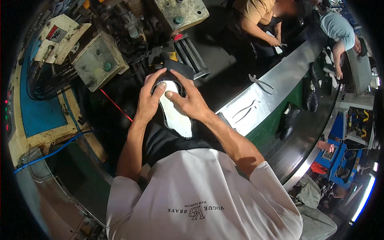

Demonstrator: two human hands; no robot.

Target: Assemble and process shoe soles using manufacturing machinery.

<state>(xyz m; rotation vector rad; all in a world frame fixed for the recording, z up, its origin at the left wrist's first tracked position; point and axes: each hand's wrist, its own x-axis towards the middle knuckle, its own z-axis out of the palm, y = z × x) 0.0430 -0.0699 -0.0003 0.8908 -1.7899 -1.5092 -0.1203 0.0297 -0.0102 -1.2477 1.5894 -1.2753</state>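
A dark shoe upper with a white sole-shaped board [176, 114] facing up lies between my hands, above my lap. Its narrow end points toward me and its broad end points away. My left hand [149, 98] wraps the left side of the broad end, thumb pressed on the white board. On the opposite side my right hand [189, 99] grips it likewise, its thumb also resting on the board. The fingers of both hands curl around the dark edge and are partly hidden. Just beyond the fingertips is a dark flat pad [179, 69].
Two pincers [261, 83] [248, 110] rest on a metal ledge [276, 96] to my right. Black shoes [287, 121] sit on the belt [300, 146] beyond. Machine control boxes [100, 62] [182, 15] stand ahead and left. Two co-workers [258, 18] [340, 30] are at the far right.
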